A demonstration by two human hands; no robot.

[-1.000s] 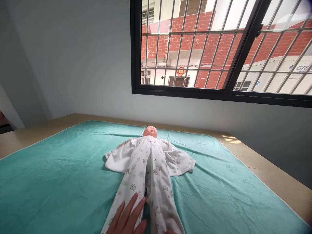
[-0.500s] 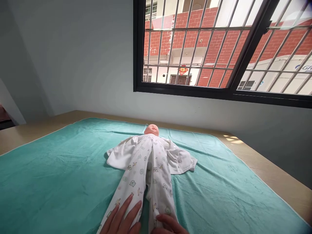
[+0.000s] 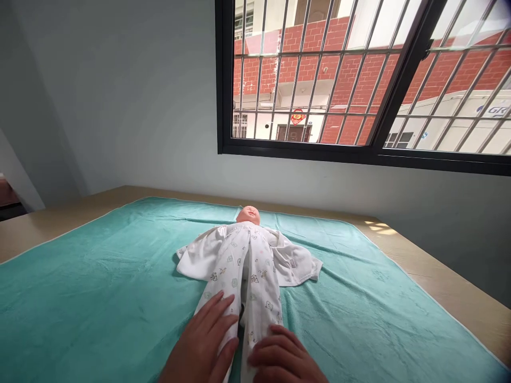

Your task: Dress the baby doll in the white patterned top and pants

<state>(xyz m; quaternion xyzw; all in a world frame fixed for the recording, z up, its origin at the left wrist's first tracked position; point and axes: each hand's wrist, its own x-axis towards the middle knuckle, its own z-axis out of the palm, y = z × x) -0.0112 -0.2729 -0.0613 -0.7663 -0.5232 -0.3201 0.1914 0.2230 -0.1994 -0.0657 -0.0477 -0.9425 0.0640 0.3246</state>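
Observation:
A baby doll point(image 3: 249, 214) lies on its back, its head at the far end and its face up. It wears a white top point(image 3: 202, 255) with wide sleeves spread to both sides and white trousers point(image 3: 258, 287) with small animal prints. My left hand point(image 3: 203, 340) lies over the left trouser leg, fingers stretched out and pointing away from me. Over the other leg rests my right hand point(image 3: 285, 356), its fingers bent loosely towards the middle; its thumb is hidden. The lower ends of the trousers are out of sight beneath and behind my hands.
A green blanket point(image 3: 107, 276) with small wrinkles covers most of the wooden table point(image 3: 435, 271). Behind the table rises a grey wall point(image 3: 151, 106). A dark-framed window point(image 3: 303, 149) with metal bars is at the upper right.
Both hands have moved forward along the trouser legs, towards the doll's body. More of each hand shows now. The doll stays in place, and the view has shifted slightly.

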